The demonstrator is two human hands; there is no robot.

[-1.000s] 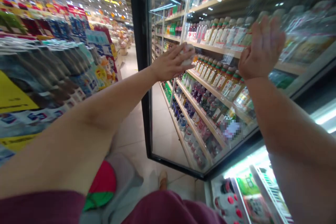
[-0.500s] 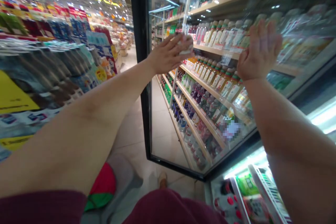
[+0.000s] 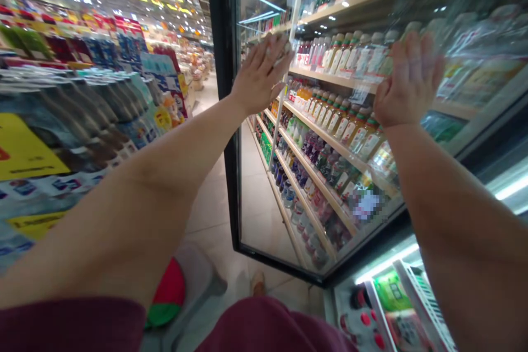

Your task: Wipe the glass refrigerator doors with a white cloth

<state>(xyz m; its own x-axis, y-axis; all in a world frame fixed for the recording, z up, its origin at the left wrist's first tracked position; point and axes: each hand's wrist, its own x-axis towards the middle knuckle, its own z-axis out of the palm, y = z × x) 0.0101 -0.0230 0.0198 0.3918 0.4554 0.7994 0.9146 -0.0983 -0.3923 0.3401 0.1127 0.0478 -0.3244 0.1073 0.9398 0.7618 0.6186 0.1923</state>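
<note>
A glass door (image 3: 264, 198) with a black frame stands swung out in front of me. My left hand (image 3: 262, 74) is up near the door's far edge, with a crumpled white cloth (image 3: 285, 48) under its fingers against the glass. Whether the cloth is fabric or paper I cannot tell. Farther right, my right hand (image 3: 408, 80) lies flat on the pane with its fingers stretched upward, holding nothing. Rows of bottles (image 3: 330, 110) on shelves show through or in the glass.
An open cooler with drinks (image 3: 394, 291) is at the lower right. A grey stool (image 3: 198, 275) with a red and green seat pad (image 3: 169, 291) stands low in front. Packaged goods (image 3: 70, 104) with yellow signs line the left side, beside a tiled aisle.
My left hand has moved up and slightly left along the glass with the white cloth. My right hand has stayed in place on the pane. The view has shifted slightly.
</note>
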